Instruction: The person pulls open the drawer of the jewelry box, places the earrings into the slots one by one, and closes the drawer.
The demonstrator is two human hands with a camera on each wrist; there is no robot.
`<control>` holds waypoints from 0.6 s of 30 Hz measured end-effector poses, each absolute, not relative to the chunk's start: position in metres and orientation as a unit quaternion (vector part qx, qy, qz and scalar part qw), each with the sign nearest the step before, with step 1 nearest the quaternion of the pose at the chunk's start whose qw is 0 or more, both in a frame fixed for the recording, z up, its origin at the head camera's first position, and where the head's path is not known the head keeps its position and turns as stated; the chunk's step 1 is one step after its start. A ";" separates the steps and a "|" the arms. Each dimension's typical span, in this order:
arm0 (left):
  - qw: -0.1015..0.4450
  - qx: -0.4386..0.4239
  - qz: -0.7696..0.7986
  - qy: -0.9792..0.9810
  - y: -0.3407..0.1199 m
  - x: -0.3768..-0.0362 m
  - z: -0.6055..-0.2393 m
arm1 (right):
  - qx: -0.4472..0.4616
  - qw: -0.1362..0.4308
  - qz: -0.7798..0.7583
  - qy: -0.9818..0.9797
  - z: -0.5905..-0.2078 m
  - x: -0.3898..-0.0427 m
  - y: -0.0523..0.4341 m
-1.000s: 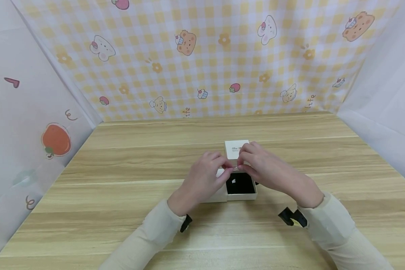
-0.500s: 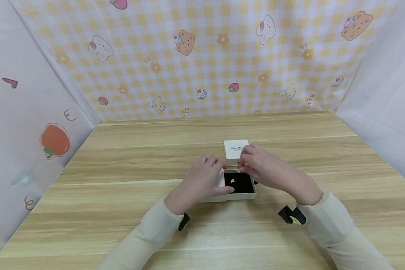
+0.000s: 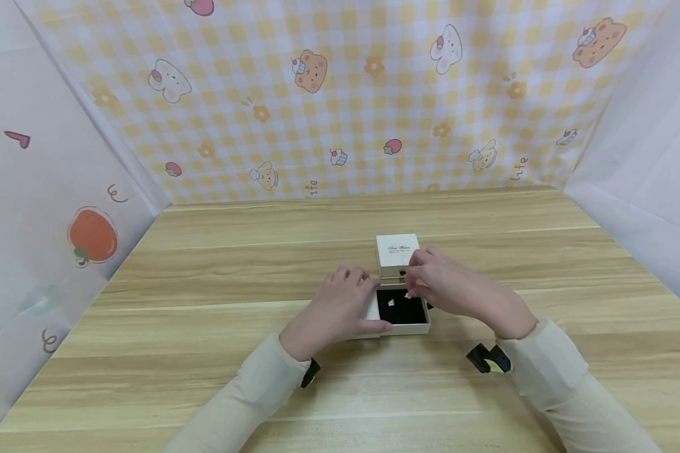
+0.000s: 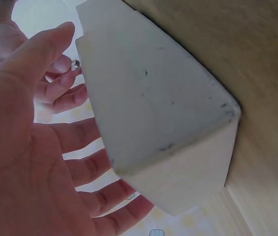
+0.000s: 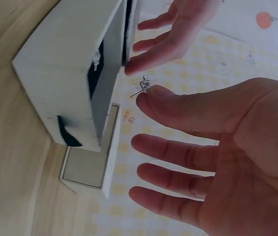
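A white drawer-style jewelry box (image 3: 372, 306) lies on the table, its black-lined tray (image 3: 410, 329) slid out to the right. My left hand (image 3: 334, 308) holds the box from above, thumb on the near side and fingers over the far side. One small silver stud earring (image 3: 391, 302) sits on the black lining. Between thumb and index finger, my right hand (image 3: 459, 286) pinches another stud earring (image 5: 145, 84), whose thin post shows in the right wrist view. It is over the right part of the tray, its other fingers spread loosely.
Just behind the tray stands a second small white box (image 3: 396, 251) with printed lettering. A black ribbon tab (image 5: 67, 132) hangs from the tray's end. Wood-grain table (image 3: 204, 264) lies around; a yellow checked cloth (image 3: 345, 107) hangs at the back.
A second ago both hands met above the tray over a small item. The left hand has moved down onto the box; the right hand has moved slightly right and lower with the earring.
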State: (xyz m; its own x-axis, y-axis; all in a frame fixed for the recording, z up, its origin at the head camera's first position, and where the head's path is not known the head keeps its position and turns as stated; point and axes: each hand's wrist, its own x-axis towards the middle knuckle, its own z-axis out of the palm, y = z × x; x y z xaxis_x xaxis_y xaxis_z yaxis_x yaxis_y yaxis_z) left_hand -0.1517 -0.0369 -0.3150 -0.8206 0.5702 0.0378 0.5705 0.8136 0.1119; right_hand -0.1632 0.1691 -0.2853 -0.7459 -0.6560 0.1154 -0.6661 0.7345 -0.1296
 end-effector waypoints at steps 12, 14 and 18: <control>-0.003 -0.294 -0.043 -0.955 -0.036 -0.150 -0.315 | 0.342 -0.016 0.071 -0.937 -0.296 -0.170 0.172; -0.007 -0.293 -0.038 -0.955 -0.036 -0.150 -0.315 | 0.344 -0.016 0.070 -0.936 -0.298 -0.171 0.173; -0.012 -0.292 -0.031 -0.956 -0.035 -0.149 -0.314 | 0.345 -0.021 0.075 -0.935 -0.300 -0.171 0.173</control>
